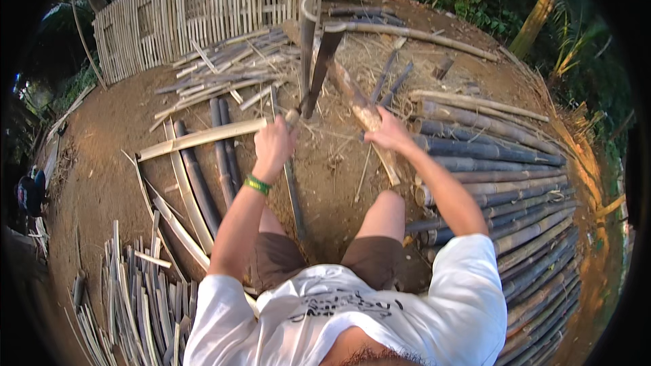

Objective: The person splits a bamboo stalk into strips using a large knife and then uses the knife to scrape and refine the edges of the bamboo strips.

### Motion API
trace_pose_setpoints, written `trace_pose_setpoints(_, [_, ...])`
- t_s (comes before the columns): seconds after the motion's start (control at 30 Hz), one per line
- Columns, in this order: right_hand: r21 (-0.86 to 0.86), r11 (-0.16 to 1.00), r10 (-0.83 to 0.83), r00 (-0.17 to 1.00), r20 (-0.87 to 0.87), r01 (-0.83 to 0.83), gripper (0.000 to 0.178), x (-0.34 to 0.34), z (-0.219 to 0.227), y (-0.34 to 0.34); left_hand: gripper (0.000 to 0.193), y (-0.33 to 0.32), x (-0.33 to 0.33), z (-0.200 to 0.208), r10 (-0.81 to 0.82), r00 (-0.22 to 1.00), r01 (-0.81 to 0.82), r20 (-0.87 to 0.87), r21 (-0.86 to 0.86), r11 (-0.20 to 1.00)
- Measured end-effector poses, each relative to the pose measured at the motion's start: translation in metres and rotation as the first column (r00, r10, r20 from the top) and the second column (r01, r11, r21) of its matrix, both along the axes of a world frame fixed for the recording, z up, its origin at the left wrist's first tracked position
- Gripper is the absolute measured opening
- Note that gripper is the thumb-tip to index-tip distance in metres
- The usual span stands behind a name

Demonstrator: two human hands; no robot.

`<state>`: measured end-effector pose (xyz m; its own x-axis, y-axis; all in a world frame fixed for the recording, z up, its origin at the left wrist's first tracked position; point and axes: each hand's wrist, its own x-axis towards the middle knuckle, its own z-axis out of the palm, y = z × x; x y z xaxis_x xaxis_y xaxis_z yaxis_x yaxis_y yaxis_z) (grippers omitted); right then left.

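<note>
My left hand [273,144], with a green band at its wrist, is closed round the pale wooden handle [292,117] of a tool. Just beyond the handle, a dark, long piece [323,68] slants upward; I cannot tell if it is the tool's blade or split bamboo. Beside it stands a split bamboo length [307,41] with a curved cut end. A pale bamboo strip [210,139] runs leftward from behind my left hand. My right hand [392,132] grips the near end of a rough brown log [351,89], whose pale wood shows through. Some fingers are hidden.
Bamboo poles [495,163] lie stacked on the right. Split strips are heaped at the lower left [139,298] and farther off [224,71]. Dark bamboo lengths [196,169] lie left of my knees. A slatted bamboo panel [210,10] stands at the back on bare earth.
</note>
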<state>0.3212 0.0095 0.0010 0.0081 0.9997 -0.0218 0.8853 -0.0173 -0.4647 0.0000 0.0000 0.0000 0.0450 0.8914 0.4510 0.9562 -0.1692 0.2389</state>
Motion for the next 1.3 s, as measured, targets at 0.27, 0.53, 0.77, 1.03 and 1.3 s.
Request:
trace_pose_setpoints(0.27, [0.449, 0.892, 0.104, 0.939, -0.326, 0.057, 0.094, -0.012, 0.101, -0.032, 0.047, 0.004, -0.006, -0.028, 0.031, 0.996, -0.028, 0.089, -0.030, 0.999])
trace_pose_setpoints(0.53, [0.156, 0.897, -0.358, 0.887, -0.292, 0.413, 0.089, 0.058, -0.057, -0.095, 0.052, 0.026, 0.008, -0.021, 0.053, 0.990, -0.050, 0.128, -0.021, 0.999])
trace_pose_setpoints(0.77, [-0.237, 0.762, -0.584, 0.798, 0.152, 0.603, 0.093, 0.091, -0.229, -0.210, 0.051, 0.023, 0.033, -0.013, 0.050, 0.989, -0.043, 0.142, -0.049, 0.998])
trace_pose_setpoints(1.03, [-0.116, 0.993, -0.103, 0.298, -0.949, -0.025, 0.089, -0.078, -0.073, -0.092, 0.075, 0.007, 0.059, -0.013, 0.228, 0.634, 0.069, 0.739, -0.348, 0.935])
trace_pose_setpoints(1.3, [-0.118, 0.966, -0.059, 0.250, -0.967, -0.229, 0.052, -0.125, 0.002, -0.037, 0.075, -0.057, 0.065, 0.016, 0.123, 0.275, 0.476, 0.953, -0.246, 0.844])
